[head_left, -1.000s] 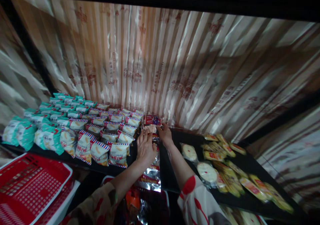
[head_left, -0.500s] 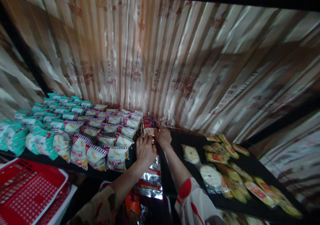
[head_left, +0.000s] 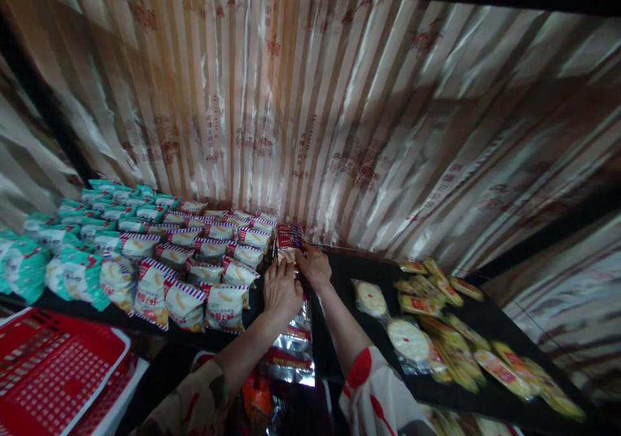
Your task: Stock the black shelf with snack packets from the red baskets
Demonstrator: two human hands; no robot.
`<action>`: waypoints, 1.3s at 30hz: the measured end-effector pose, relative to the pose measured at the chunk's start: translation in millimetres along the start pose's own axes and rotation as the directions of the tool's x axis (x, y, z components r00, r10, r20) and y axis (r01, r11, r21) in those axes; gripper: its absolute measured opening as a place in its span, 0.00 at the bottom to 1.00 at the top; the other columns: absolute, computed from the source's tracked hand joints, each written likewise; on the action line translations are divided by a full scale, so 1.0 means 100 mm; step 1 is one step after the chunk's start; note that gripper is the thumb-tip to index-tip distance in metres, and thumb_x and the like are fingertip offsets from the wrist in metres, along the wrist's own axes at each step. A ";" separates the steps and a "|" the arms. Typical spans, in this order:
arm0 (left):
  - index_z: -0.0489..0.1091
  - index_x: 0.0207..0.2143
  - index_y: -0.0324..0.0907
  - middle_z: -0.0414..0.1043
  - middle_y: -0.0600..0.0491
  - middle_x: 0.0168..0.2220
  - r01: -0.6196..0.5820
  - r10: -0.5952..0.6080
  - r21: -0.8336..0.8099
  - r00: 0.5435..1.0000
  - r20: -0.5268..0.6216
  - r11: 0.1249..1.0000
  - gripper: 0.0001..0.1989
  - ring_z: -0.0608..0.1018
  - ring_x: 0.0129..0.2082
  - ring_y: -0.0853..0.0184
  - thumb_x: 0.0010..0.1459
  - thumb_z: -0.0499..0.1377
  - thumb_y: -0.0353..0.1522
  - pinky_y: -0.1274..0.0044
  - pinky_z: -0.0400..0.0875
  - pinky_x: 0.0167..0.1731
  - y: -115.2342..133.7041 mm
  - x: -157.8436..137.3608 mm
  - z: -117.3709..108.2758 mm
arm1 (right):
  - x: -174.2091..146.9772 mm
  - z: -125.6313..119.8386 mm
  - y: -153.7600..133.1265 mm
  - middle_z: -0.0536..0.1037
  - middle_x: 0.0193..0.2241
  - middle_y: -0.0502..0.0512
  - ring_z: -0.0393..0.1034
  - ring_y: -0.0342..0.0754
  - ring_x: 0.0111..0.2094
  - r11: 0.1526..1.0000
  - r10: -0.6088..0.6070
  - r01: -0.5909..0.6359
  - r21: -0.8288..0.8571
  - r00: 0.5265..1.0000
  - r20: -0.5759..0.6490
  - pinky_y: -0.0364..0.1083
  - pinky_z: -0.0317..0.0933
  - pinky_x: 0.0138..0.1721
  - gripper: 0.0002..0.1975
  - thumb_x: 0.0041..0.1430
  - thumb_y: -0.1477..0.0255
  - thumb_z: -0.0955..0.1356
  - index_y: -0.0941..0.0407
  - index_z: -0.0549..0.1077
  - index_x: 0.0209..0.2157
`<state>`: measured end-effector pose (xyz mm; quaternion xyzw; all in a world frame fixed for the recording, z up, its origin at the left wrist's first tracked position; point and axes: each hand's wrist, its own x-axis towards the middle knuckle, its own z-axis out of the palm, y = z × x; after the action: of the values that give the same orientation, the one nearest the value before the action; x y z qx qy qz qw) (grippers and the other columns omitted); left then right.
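Observation:
At the back middle of the black shelf [head_left: 342, 287], a red and dark blue snack packet [head_left: 290, 234] lies against the wall of bags. My left hand [head_left: 282, 292] rests at its near end, fingers stretched forward and lying flat. Against the right side of the packet my right hand [head_left: 315, 266] is closed, fingers bent on its edge. Silvery-red packets [head_left: 295, 342] lie in a row under and in front of my left hand, partly hidden by it. Left of the hands, white snack bags [head_left: 227, 306] with striped tops stand in rows.
Turquoise bags [head_left: 85, 274] fill the shelf's left end. Round white items in clear wrap [head_left: 408, 339] and yellow packets [head_left: 453, 352] lie to the right. A red basket [head_left: 63, 371] stands below at left. A shiny corrugated sheet [head_left: 301, 112] backs the shelf.
My right hand has shifted slightly left, its fingers further over the packet's edge. My left hand and the packet stay nearly in place.

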<state>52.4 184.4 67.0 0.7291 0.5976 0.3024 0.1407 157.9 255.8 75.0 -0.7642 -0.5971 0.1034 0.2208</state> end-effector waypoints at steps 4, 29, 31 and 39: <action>0.64 0.54 0.32 0.61 0.40 0.58 0.034 -0.034 0.010 0.999 0.025 0.999 0.24 0.60 0.60 0.52 0.54 0.51 0.28 0.63 0.53 0.58 0.00 0.02 -0.03 | -0.01 -0.01 -0.02 0.74 0.48 0.60 0.67 0.54 0.49 0.999 0.030 -0.030 0.018 0.999 0.015 0.50 0.56 0.50 0.22 0.57 0.61 0.61 0.54 0.71 0.50; 0.69 0.44 0.37 0.70 0.44 0.49 -0.316 0.268 -0.177 0.930 -0.250 0.932 0.17 0.67 0.54 0.62 0.55 0.48 0.23 0.66 0.64 0.54 -0.08 -0.56 -0.17 | -0.61 -0.10 0.15 0.75 0.45 0.61 0.69 0.51 0.45 0.932 -0.042 0.136 0.336 0.962 -0.270 0.50 0.61 0.48 0.21 0.56 0.63 0.61 0.59 0.72 0.47; 0.70 0.42 0.39 0.72 0.47 0.45 -0.411 0.345 -0.268 0.901 -0.262 0.871 0.17 0.71 0.49 0.64 0.55 0.47 0.22 0.68 0.68 0.51 -0.16 -0.89 -0.21 | -0.94 -0.12 0.18 0.75 0.44 0.61 0.70 0.50 0.43 0.872 -0.020 0.192 0.451 0.933 -0.359 0.50 0.62 0.46 0.20 0.57 0.63 0.61 0.60 0.71 0.46; 0.71 0.39 0.40 0.71 0.46 0.45 -0.095 0.176 -0.320 0.956 0.236 0.943 0.15 0.73 0.46 0.66 0.54 0.48 0.22 0.73 0.69 0.48 -0.84 -2.33 -0.07 | -2.60 0.18 0.43 0.76 0.26 0.51 0.71 0.44 0.29 0.727 -0.085 0.155 0.669 0.987 -0.136 0.43 0.64 0.35 0.12 0.60 0.66 0.61 0.56 0.72 0.38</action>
<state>-41.9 -19.3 -39.1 0.7717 0.4678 0.3014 0.3079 118.5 2.5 11.6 -0.5953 -0.5551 0.2621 0.5184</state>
